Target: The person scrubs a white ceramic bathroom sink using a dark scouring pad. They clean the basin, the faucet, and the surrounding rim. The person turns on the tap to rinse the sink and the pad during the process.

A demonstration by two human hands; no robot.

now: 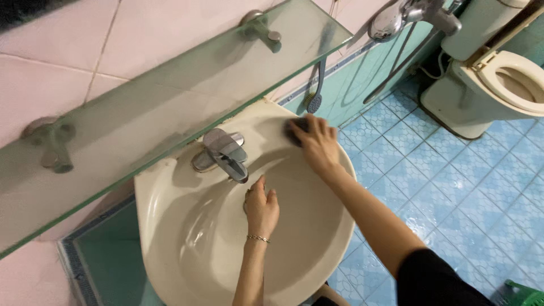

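Observation:
A cream wash basin (170, 226) fills the middle of the view, with a chrome tap (224, 153) at its back rim. My right hand (318, 144) presses a dark scrubbing pad (293, 129) onto the basin's far right rim. My left hand (260, 208), with a thin bracelet on the wrist, rests inside the bowl just below the tap spout, fingers curled over the drain area. What lies under those fingers is hidden.
A frosted glass shelf (170, 96) on metal brackets hangs over the basin against pink wall tiles. A toilet (498, 85) stands at the far right on the blue tiled floor (453, 187). A shower head and hose (391, 25) hang on the wall. A green object (524, 294) sits at bottom right.

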